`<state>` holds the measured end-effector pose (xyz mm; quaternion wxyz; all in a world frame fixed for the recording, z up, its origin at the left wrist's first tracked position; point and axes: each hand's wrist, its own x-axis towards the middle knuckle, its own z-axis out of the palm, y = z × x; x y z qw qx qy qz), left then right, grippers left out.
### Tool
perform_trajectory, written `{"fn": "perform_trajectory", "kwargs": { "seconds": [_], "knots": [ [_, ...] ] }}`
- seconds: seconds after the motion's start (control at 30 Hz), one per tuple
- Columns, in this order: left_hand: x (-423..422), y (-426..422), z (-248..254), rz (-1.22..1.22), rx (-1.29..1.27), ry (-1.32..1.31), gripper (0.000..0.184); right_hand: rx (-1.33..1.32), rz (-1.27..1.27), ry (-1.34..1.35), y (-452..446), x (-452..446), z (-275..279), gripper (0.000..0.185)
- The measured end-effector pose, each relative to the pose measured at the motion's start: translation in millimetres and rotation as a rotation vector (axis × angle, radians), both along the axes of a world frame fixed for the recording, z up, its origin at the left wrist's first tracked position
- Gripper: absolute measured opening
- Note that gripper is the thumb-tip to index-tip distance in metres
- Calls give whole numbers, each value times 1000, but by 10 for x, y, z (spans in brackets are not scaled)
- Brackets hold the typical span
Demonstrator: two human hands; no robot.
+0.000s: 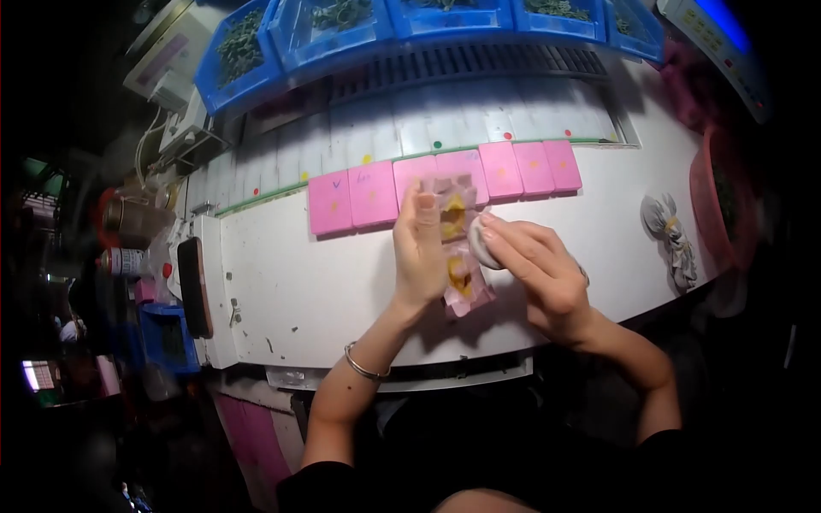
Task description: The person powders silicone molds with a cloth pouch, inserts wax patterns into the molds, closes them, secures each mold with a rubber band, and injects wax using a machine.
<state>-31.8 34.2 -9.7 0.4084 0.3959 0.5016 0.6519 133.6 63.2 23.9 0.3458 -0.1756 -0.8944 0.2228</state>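
Note:
My left hand [416, 256] is closed around the left side of an opened pink mould [466, 303], thumb up along its edge. The mould has two halves, one above the other, each with a dark, yellow-edged hollow in its face. My right hand [547, 278] pinches a round white pad [482, 246] against or just beside the mould's right side; whether it touches cannot be made out. Just behind my hands stands a row of several pink blocks [331, 208], some with pen marks.
Blue bins [291, 51] of small green pieces line the back, above a slatted grate [470, 61]. A phone [195, 286] lies at the left edge of the white table [299, 299]. On the right are a tied grey cloth bundle [670, 235], a pink basket [714, 184] and a device with a blue display [723, 30].

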Motion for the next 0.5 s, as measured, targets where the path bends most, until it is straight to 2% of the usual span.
{"fn": "perform_trajectory", "kwargs": {
  "seconds": [0.03,0.07,0.1,0.2,0.33,0.37,0.4,0.5],
  "knots": [
    [11,-12,47,7,-1,0,57,-65,-21,44,-31,13,12,60],
    [31,-25,122,-12,17,26,56,-48,50,-135,-69,42,-5,64],
    [50,-29,185,-34,35,53,56,-48,51,-137,-71,34,-8,64],
    [48,-29,63,-36,65,40,58,-238,143,-225,-36,33,23,68],
    [6,-19,12,-36,41,84,58,-239,136,-161,-11,2,34,67],
    [9,-27,25,-27,44,84,58,-168,121,-172,-65,-41,13,66],
    [21,-24,46,-30,26,54,57,-96,103,-179,-86,-70,7,64],
    [62,-26,6,-31,-14,-53,57,-138,141,-256,-63,-54,92,60]
  ]
}}
